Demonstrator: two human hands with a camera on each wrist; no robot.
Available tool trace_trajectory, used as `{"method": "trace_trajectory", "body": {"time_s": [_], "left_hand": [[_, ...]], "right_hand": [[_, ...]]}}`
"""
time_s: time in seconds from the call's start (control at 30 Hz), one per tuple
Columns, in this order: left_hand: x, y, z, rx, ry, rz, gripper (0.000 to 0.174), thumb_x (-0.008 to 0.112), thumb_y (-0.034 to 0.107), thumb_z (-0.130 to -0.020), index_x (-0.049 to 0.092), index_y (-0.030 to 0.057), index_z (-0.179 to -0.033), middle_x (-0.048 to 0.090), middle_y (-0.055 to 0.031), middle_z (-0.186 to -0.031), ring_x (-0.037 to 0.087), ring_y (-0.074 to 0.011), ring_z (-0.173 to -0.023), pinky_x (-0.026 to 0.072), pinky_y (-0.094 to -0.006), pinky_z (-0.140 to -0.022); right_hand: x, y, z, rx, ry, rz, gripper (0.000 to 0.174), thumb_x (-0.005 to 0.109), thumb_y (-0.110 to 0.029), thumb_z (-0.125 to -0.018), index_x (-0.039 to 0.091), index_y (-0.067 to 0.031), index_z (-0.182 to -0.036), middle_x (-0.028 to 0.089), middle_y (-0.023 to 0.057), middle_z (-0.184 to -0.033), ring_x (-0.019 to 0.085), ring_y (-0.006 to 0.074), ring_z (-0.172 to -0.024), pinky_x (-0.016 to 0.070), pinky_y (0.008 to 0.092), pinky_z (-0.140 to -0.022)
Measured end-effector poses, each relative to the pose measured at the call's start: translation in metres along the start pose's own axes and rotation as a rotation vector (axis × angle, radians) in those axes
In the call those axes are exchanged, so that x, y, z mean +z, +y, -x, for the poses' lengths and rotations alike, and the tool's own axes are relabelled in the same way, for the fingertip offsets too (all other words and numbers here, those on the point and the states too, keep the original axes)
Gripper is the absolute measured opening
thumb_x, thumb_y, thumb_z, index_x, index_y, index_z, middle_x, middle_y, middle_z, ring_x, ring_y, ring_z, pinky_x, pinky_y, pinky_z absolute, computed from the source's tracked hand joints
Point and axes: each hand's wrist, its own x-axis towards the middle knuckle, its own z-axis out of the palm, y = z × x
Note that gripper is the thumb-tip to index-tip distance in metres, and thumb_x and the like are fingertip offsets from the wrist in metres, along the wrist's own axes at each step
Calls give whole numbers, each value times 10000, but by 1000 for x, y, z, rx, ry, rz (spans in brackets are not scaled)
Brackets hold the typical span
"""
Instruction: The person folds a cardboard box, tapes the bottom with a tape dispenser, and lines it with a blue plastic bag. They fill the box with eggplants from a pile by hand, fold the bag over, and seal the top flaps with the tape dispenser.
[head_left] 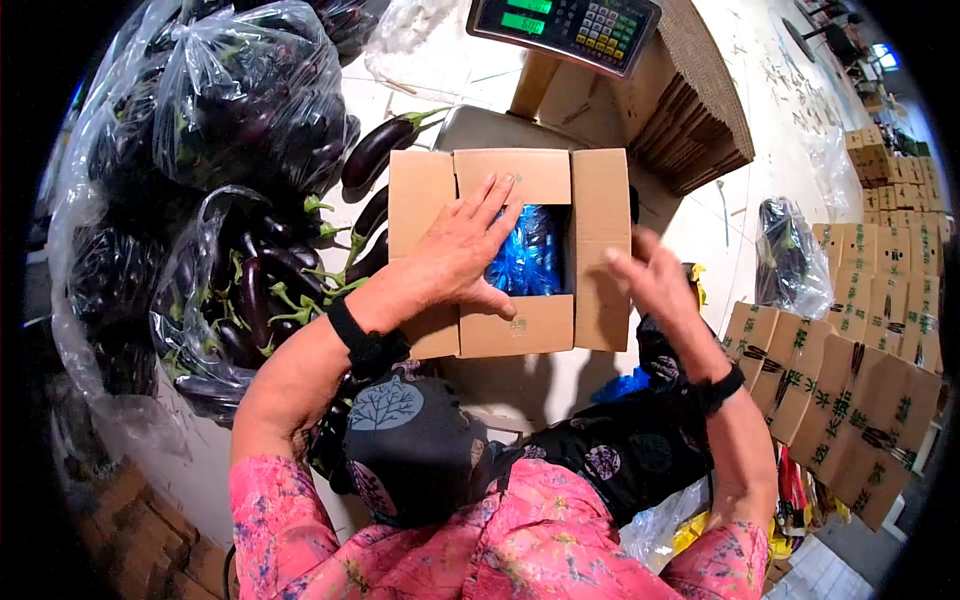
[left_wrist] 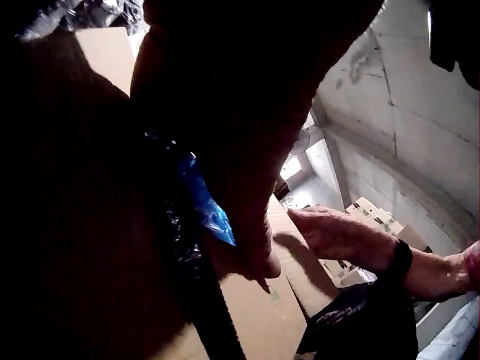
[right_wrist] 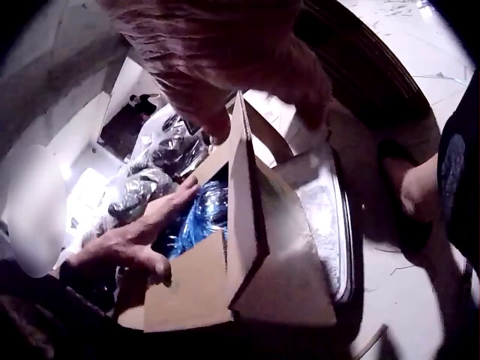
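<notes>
A cardboard box (head_left: 515,325) stands with its flaps spread, and shiny blue plastic (head_left: 535,250) fills its opening. My left hand (head_left: 462,250) lies across the box with fingers spread, fingertips on the far flap and thumb over the near flap. At the right flap (head_left: 602,250) is my right hand (head_left: 655,280), its thumb by the flap's outer edge; whether it touches is unclear. The right wrist view shows this flap (right_wrist: 244,210) tilted up, with the right hand (right_wrist: 232,60) above it and the left hand (right_wrist: 135,244) beyond the blue plastic (right_wrist: 202,217).
Eggplants (head_left: 375,155) lie left of the box, beside large clear bags (head_left: 250,100) of them. A scale display (head_left: 565,30) and metal platform (head_left: 480,125) are behind the box. Folded cardboard (head_left: 700,110) leans at the back right; printed boxes (head_left: 840,400) stand at the right.
</notes>
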Motion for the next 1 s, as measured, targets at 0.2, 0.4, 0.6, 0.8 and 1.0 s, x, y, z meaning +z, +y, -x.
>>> {"method": "trace_trajectory", "body": {"time_s": [0.2, 0.4, 0.6, 0.8, 1.0], "left_hand": [[-4, -2, 4, -28, -71, -41, 1299, 740, 740, -551, 233, 20, -1506, 117, -272, -1575, 128, -462, -1453, 258, -591, -1106], [2, -8, 3, -2, 30, 45, 1080, 837, 523, -600, 377, 25, -1440, 234, -262, -1543, 199, -428, -1444, 273, -541, -1118], [-28, -27, 52, -438, 642, 180, 745, 697, 258, -843, 347, 10, -1452, 470, -219, -1399, 462, -341, -1295, 346, -419, -1093], [-13, 11, 0, -293, 447, 715, 791, 549, 283, -934, 123, -62, -1504, 239, -230, -1548, 221, -301, -1449, 174, -355, -1176], [-14, -20, -28, -175, 440, 689, 800, 523, 385, -954, 158, -66, -1504, 215, -252, -1560, 180, -331, -1469, 125, -381, -1190]], "right_hand": [[83, 7, 33, -610, 116, 377, 1038, 715, -495, -806, 170, 54, -1497, 258, 340, -1495, 288, 452, -1400, 267, 463, -1146], [108, 22, 21, -784, 159, 826, 1063, 600, -702, -766, 260, -11, -1498, 212, 285, -1539, 169, 428, -1447, 165, 529, -1135], [109, 27, 16, -864, 212, 895, 977, 514, -751, -794, 369, -51, -1460, 328, 176, -1531, 261, 396, -1416, 170, 506, -1118], [115, 26, 10, -831, 246, 848, 720, 560, -526, -882, 398, -122, -1455, 353, 50, -1535, 263, 340, -1411, 190, 507, -1100], [128, 21, -15, -867, 379, 722, 650, 629, -302, -877, 394, -125, -1457, 402, 43, -1508, 340, 339, -1368, 255, 490, -1065]]}}
